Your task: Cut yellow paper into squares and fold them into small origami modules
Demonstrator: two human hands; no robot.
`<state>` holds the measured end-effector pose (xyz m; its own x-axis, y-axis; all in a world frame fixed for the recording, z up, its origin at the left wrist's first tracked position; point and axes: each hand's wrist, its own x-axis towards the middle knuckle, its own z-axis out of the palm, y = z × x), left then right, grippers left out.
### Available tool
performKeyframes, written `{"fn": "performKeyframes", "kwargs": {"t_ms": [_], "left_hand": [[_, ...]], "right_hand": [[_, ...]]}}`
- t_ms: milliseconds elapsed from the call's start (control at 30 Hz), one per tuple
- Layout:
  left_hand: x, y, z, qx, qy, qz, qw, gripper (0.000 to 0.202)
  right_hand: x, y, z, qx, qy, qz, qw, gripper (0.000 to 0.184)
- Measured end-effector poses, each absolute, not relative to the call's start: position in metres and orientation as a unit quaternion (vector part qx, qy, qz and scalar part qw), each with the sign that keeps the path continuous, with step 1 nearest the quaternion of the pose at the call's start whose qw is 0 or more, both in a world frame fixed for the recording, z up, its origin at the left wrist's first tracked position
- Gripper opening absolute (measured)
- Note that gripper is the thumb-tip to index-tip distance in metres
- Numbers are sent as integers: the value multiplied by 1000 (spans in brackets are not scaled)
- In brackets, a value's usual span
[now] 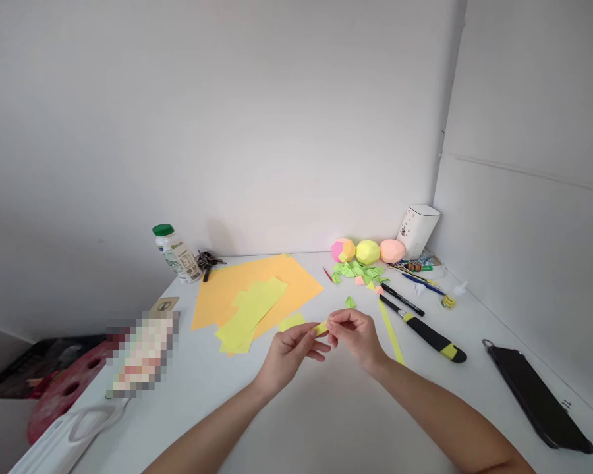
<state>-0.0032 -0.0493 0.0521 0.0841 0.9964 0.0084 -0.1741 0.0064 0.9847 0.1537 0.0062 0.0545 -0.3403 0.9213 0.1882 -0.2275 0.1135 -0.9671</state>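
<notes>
above a white table, your left hand (289, 347) and right hand (354, 334) meet at the middle, both pinching one small yellow paper piece (321, 327) between thumb and fingertips, held just off the surface. the piece is tiny and thin; i judge that an uneven pull could tear it or crease it crooked, and a loose pinch could drop it among the other yellow scraps (250, 313), where it would be hard to tell apart. a black and yellow craft knife (425, 332) lies just right of your right wrist, so a careless sweep of that arm could knock it. the table (336, 421) sits in a corner of plain white walls. farther back lie an orange sheet (301, 280), green folded bits (358, 271), three paper balls (368, 251), a bottle (176, 253) and a dark phone (536, 395).
</notes>
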Motion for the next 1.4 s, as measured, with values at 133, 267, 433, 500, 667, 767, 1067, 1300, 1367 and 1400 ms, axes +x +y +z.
{"fn": "performKeyframes", "kwargs": {"t_ms": [133, 267, 433, 500, 667, 767, 1067, 1300, 1367, 1400], "left_hand": [[-3, -49, 51, 479, 433, 524, 556, 36], [-4, -50, 53, 490, 441, 506, 557, 33], [-6, -51, 58, 497, 467, 473, 558, 33], [-6, -51, 60, 497, 465, 469, 563, 35], [-5, -52, 63, 493, 468, 465, 567, 37], [-5, -51, 64, 505, 473, 462, 555, 40], [-4, -54, 58, 561, 507, 428, 495, 33], [-2, -56, 55, 572, 520, 408, 487, 33], [-1, -55, 56, 555, 517, 414, 503, 34], [-1, -54, 56, 547, 518, 419, 507, 34]], "right_hand": [[153, 6, 55, -302, -567, 589, 490, 20], [151, 3, 56, -292, -568, 585, 500, 20], [151, 0, 58, -276, -575, 585, 501, 18], [151, 0, 58, -275, -573, 586, 502, 19], [153, 3, 57, -269, -574, 597, 492, 19], [156, 7, 56, -258, -590, 634, 428, 23], [164, 12, 55, -323, -694, 593, 248, 8], [162, 11, 59, -341, -741, 506, 280, 10], [164, 15, 60, -336, -744, 510, 270, 9], [165, 19, 60, -335, -744, 515, 264, 9]]}}
